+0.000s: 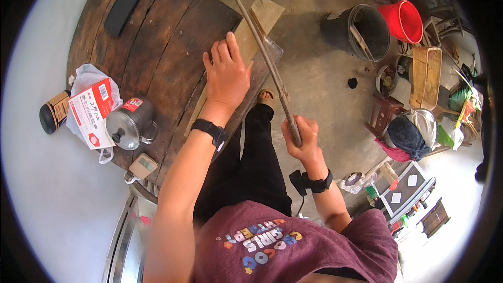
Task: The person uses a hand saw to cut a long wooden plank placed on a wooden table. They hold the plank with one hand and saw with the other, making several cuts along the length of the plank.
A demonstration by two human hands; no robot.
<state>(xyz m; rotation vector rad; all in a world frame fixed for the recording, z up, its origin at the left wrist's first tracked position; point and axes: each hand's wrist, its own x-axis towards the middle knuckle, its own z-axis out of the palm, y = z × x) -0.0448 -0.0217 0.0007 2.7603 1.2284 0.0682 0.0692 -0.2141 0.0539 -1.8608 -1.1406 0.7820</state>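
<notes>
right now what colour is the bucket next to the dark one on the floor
Red bucket, beside the black bucket; only the head view shows it.

Concrete floor (319, 78), dark wooden table (157, 36)

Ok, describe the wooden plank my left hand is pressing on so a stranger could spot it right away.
Start at the dark round wooden table and go to its right edge. There the left hand lies flat on a pale plank that sticks out past the edge. It is the only light, bare wood there, crossed by the long thin stick in the right hand.

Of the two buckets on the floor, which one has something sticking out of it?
The black bucket: a stick-like tool leans inside it. The red bucket beside it lies tipped, showing nothing inside.
</notes>
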